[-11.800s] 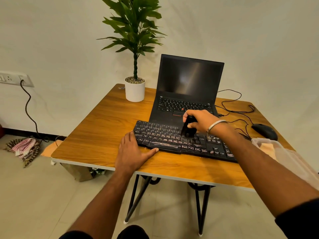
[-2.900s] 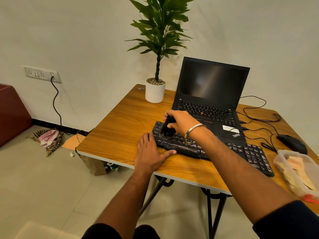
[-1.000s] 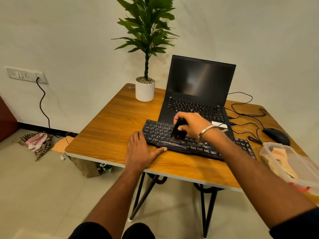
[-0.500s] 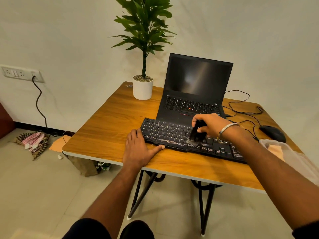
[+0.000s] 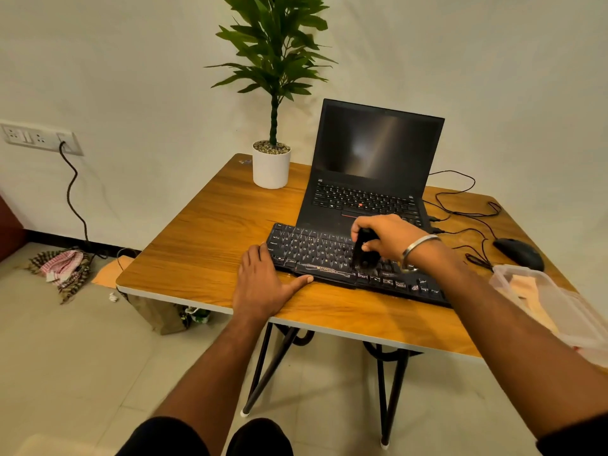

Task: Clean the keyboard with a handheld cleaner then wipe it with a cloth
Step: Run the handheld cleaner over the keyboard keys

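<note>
The keyboard (image 5: 345,258) lies across the near middle of the table (image 5: 204,245), its far edge against or over the front of the open laptop (image 5: 371,179), which puts the keys within easy reach of both arms. The right hand (image 5: 388,235) has its fingers curled tight round the small black cleaner (image 5: 363,250) and holds it upright with its lower end down on the keys near the middle of the board, a hold that seems meant to press the working end into the gaps. The left hand (image 5: 263,281) lies flat and spread on the table, fingertips at the keyboard's left end and thumb along its front edge, apparently to brace the board so it does not slide under the strokes. At the right edge sits a clear box (image 5: 552,301) with a pale cloth (image 5: 526,284) inside, probably kept near for the wipe, which is not yet begun. Counted: one keyboard, one cleaner, one laptop, one mouse (image 5: 519,253), one potted plant (image 5: 271,159), one box; whether the box holds more than one cloth I cannot tell.
</note>
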